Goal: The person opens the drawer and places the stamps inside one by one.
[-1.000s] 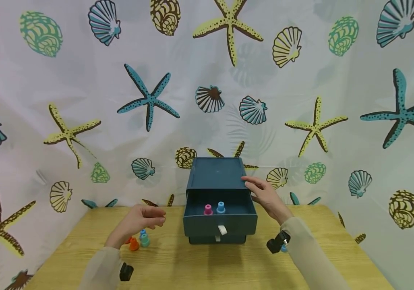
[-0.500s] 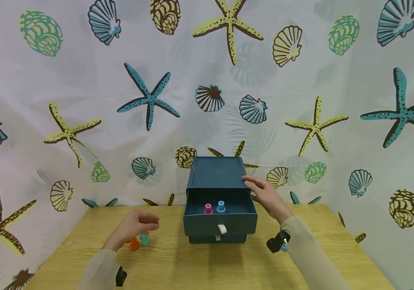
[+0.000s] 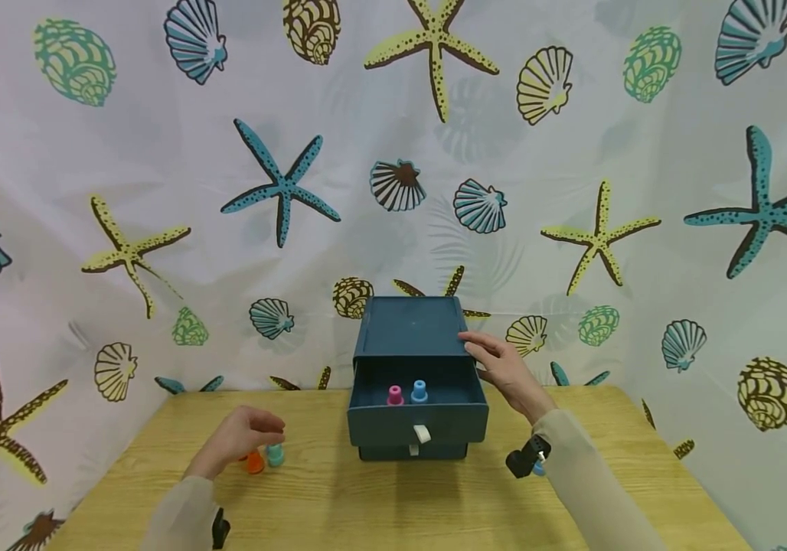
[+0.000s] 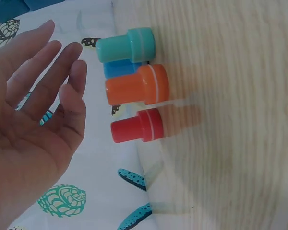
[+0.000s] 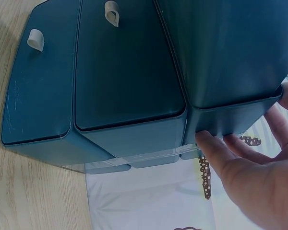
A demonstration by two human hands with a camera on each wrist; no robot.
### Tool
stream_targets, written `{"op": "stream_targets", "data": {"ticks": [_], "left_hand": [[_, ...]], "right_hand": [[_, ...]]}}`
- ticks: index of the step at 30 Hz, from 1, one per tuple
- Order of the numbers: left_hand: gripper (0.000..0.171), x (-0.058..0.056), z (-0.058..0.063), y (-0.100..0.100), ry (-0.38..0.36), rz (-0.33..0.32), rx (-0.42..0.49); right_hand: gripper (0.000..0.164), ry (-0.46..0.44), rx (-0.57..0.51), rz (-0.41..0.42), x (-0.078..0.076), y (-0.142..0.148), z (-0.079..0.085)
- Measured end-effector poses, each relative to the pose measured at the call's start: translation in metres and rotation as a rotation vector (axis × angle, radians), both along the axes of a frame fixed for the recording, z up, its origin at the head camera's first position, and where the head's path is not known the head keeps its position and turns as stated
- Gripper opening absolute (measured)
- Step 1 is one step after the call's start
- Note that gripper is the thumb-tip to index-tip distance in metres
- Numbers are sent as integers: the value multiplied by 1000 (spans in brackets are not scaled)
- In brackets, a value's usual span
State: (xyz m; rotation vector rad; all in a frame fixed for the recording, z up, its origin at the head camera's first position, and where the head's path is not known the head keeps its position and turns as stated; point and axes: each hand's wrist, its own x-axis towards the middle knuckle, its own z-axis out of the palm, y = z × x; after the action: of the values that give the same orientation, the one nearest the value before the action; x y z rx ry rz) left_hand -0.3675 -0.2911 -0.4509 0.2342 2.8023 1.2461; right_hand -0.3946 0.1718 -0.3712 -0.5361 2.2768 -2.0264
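Note:
My left hand (image 3: 235, 440) hovers over the table's left side with its fingers loosely bent and nothing in them. Close by, upright on the wood, are small toy stamps: a teal stamp (image 4: 126, 45), an orange stamp (image 4: 137, 85), a red stamp (image 4: 137, 126), and a blue stamp (image 4: 120, 70) partly hidden behind. A dark blue drawer cabinet (image 3: 410, 325) has its top drawer (image 3: 383, 425) pulled out. Inside that drawer stand a pink stamp (image 3: 395, 396) and a light blue stamp (image 3: 419, 392). My right hand (image 3: 509, 376) rests on the cabinet's upper right edge, fingers touching its side.
Another blue stamp (image 3: 539, 467) lies on the table at right, mostly covered by the right wrist's camera. White loop pulls (image 5: 35, 40) stick out from the lower drawers. Behind the wooden table (image 3: 311, 497) hangs a shell-and-starfish curtain (image 3: 352, 252).
My left hand has moved left and down, closer to the stamps on the table. My right hand stays at the cabinet, and the drawer has not moved.

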Motion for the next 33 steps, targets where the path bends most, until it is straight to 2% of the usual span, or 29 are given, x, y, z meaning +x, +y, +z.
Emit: {"op": "stream_targets", "data": {"ticks": [7, 10, 14, 27, 33], "left_hand": [[33, -3, -10, -6, -5, 17, -6], [31, -4, -13, -6, -30, 42, -8], [31, -4, -15, -6, -41, 28, -22], [28, -3, -25, -2, 9, -17, -66], [32, -2, -25, -2, 5, 25, -45]], "right_hand": [[46, -3, 1, -5, 1, -1, 1], [46, -2, 5, -10, 1, -1, 2], [45, -2, 9, -7, 2, -1, 2], [45, 1, 9, 0, 2, -1, 2], [46, 5, 15, 3, 3, -1, 1]]}}
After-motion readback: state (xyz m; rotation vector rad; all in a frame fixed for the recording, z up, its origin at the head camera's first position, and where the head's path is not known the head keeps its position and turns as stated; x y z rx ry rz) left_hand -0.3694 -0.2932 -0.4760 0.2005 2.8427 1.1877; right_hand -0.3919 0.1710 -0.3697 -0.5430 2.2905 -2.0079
